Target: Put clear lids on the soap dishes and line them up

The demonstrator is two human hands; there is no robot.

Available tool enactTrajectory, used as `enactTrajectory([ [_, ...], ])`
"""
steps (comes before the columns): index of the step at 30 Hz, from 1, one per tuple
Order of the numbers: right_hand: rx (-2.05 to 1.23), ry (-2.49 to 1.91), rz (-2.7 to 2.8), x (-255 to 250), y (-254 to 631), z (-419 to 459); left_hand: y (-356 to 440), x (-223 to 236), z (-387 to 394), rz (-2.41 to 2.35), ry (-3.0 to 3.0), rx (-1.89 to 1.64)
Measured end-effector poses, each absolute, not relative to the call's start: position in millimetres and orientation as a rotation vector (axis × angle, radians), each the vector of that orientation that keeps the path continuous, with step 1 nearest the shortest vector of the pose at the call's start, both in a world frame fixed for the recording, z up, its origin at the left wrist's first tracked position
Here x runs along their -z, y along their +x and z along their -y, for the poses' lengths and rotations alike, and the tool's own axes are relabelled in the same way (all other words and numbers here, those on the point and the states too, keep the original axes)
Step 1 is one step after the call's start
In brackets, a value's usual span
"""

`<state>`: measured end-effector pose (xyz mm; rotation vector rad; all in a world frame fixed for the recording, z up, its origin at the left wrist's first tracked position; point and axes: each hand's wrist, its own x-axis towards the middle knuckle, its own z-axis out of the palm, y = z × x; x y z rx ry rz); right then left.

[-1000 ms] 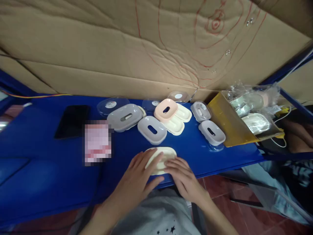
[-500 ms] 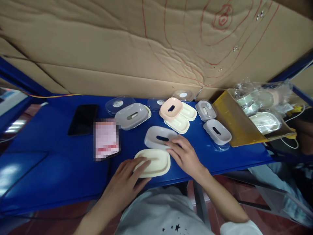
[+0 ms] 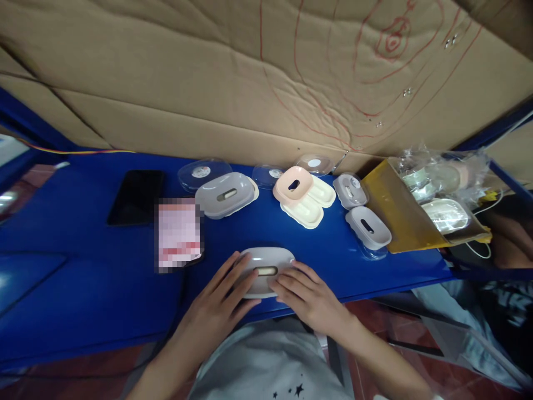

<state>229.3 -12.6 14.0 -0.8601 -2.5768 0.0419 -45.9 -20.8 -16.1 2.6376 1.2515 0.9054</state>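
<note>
In front of me on the blue table sits a grey soap dish [image 3: 266, 256], an oval tray with a slot. Through the slot shows the cream base [image 3: 266, 271] beneath it; the rest of that base is hidden. My left hand [image 3: 227, 291] holds the dish's left side, fingers over the rim and thumb at the near edge. On the right side, my right hand [image 3: 306, 291] grips the rim, fingertips resting on the tray near the slot.
Behind are another grey dish [image 3: 212, 203], a peach tray [image 3: 285, 186] on cream bases [image 3: 306, 216], and clear lids [image 3: 208, 169]. Two small grey dishes [image 3: 377, 236] stand beside a cardboard box [image 3: 395, 216] of bagged parts. A black tablet [image 3: 135, 197] and a blurred-out item [image 3: 178, 233] lie left.
The grey tray has come toward me from behind the cream base and now sits on top of it. My right hand moved nearer with it; my left hand stayed at the left side.
</note>
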Motion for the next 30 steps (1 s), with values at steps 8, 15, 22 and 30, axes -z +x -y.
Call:
enactTrajectory([
  [8, -0.105, -0.909, 2.557, -6.0, 228.7, 17.0, -47.8, 19.7, 20.9, -1.192, 2.638, -0.813],
  [15, 0.064, -1.490, 2.093, 0.4, 316.6, 22.4, -45.1, 16.9, 18.1, -1.201, 2.672, -0.733],
  [22, 0.339, -1.951, 1.507, 30.4, 420.6, 9.0, -43.0, 18.9, 18.4, -1.192, 2.726, -0.747],
  [30, 0.075, -1.975, 1.510, 25.9, 410.0, -8.1, -43.0, 18.4, 19.3, -1.207, 2.742, -0.723],
])
